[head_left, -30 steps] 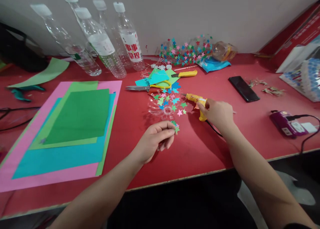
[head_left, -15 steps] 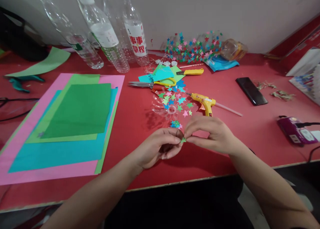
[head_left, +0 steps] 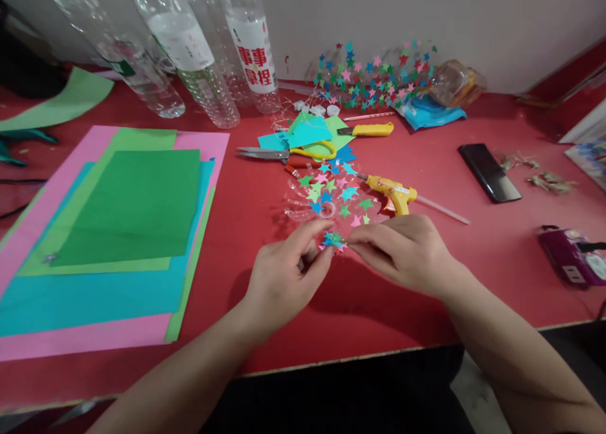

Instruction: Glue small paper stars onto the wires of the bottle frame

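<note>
A small pile of paper stars (head_left: 334,239), blue, green and pink, lies between my two hands. My left hand (head_left: 288,273) reaches it from the left, with thumb and forefinger apart around its near and far sides. My right hand (head_left: 402,251) has its fingertips pinched together at the pile's right edge; what they hold, if anything, is too small to make out. Just beyond, a cut clear plastic bottle piece (head_left: 296,213) lies with loose coloured stars (head_left: 348,194) on and around it. A yellow hot glue gun (head_left: 391,191) rests beyond my right hand.
Coloured paper sheets (head_left: 132,206) are stacked at left. Scissors (head_left: 265,153), a yellow cutter (head_left: 374,130) and paper scraps (head_left: 310,129) lie behind the stars. Plastic bottles (head_left: 255,55) and a star-covered clear bottle (head_left: 374,80) are at the back. A phone (head_left: 490,173) and purple power socket (head_left: 572,257) lie right.
Both hands have moved forward from near the table edge to the star pile. The green star that was between their fingertips no longer shows clearly. My left thumb and forefinger have spread.
</note>
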A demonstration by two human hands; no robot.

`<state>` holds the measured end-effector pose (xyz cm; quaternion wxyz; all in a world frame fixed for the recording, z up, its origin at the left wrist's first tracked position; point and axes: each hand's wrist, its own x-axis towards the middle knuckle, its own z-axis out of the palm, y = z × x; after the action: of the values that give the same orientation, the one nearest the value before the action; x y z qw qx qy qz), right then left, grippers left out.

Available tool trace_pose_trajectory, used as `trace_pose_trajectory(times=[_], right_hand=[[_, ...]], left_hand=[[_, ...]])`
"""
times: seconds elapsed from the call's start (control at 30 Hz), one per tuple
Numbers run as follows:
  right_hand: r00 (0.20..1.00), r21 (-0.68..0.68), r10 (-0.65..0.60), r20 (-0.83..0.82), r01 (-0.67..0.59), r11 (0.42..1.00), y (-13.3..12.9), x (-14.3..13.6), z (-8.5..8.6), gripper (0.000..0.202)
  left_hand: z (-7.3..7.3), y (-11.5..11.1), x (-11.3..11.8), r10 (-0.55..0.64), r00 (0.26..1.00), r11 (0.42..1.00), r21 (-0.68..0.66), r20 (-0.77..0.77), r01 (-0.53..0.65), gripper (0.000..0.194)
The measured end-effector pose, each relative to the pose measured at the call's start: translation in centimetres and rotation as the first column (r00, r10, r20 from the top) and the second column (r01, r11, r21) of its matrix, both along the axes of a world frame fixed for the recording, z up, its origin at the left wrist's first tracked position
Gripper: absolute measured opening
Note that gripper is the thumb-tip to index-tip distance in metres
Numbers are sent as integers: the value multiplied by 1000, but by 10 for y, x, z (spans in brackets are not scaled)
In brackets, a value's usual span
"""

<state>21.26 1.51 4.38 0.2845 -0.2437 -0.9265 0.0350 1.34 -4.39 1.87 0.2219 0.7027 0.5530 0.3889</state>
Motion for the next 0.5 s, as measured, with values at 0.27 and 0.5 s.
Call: trace_pose_trajectory(times=[0.27, 0.5], right_hand=[[999, -12, 9, 35, -9, 1000, -2, -3, -8, 15], [999, -8, 27, 30, -27, 1000, -1, -3, -9, 14]], left_hand=[[-3, 3, 4, 5, 998, 999, 44, -58, -3, 25], [-2, 3, 5, -5, 999, 999, -33, -51, 3, 22]])
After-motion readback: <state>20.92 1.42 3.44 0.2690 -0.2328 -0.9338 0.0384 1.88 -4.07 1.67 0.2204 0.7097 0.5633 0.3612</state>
